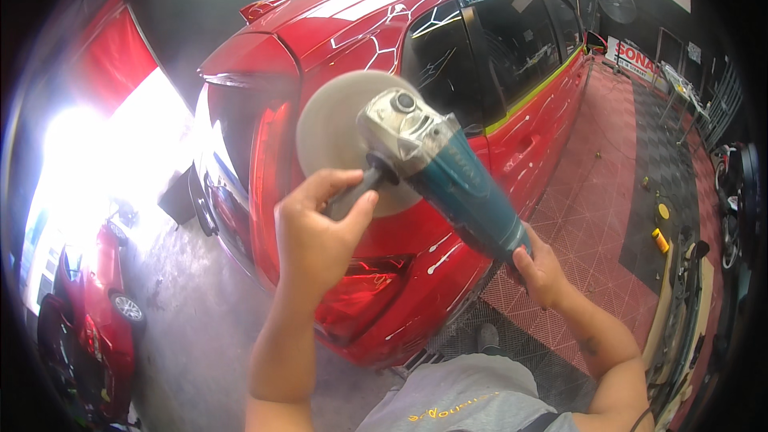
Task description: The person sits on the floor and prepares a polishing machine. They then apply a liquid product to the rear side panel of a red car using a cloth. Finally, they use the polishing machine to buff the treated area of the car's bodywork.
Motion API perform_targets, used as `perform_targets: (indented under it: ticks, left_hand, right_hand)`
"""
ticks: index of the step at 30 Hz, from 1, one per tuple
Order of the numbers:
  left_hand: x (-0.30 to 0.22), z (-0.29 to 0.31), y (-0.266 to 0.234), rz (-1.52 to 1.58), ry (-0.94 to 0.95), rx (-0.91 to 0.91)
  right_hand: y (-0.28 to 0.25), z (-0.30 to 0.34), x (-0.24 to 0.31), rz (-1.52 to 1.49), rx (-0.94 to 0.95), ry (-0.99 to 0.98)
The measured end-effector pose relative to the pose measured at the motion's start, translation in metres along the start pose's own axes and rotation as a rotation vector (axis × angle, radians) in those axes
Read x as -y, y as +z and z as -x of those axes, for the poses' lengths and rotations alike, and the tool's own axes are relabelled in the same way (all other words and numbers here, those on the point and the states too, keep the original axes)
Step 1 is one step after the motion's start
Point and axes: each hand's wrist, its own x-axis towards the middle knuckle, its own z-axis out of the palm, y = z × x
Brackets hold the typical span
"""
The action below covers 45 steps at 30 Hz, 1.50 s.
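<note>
Teal and silver power polisher (468,180), one, at the centre of the clock, before the rear corner of a red car (336,56). Pad (324,132), pale, round, blurred as if spinning; whether it touches the paint cannot be told.

Left hand (314,228), at 8 o'clock: fingers and thumb wrapped on the dark side handle (368,180). Right hand (544,270), at 4 o'clock: closed around the rear end of the polisher's body.

Progress, as judged: partway. White streaks (444,258) at 5 o'clock, and others on the doors at 2 o'clock, look unspread, so those areas seem left to do. Roof (352,2), at 12 o'clock: glossy, with crisp lamp reflections; whether finished, unclear. Yellow-green tape (524,102) along the window edge at 2 o'clock, in place.

Surface: red paint, shiny, curved; red tail lamp (372,274) at 6 o'clock.

Room: red grid floor tiles (572,216) at 3 o'clock; bare grey floor (192,296) at 8; second red car (110,272), also at 8; yellow bottle (660,240) at 3; round fan (616,2) at 2; red curtain (120,44), beside strong glare, at 10.
</note>
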Motion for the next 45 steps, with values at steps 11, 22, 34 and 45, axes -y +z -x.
perform_targets:
  ticks: [11,22,34,45]
  left_hand:
    - [-0.002,0.006,0.031,0.094,0.123,-0.154]
    - [-0.026,-0.060,0.057,0.252,0.080,-0.217]
    - [-0.020,0.001,0.020,0.190,0.072,-0.301]
    - [-0.015,-0.018,0.035,0.136,0.061,-0.191]
  right_hand:
    - [-0.074,-0.035,0.041,0.222,-0.104,-0.202]
    - [-0.148,-0.091,0.097,0.216,-0.081,-0.066]
    - [-0.109,-0.078,0.115,0.222,0.046,-0.091]
    - [-0.086,-0.069,0.050,0.166,-0.022,-0.051]
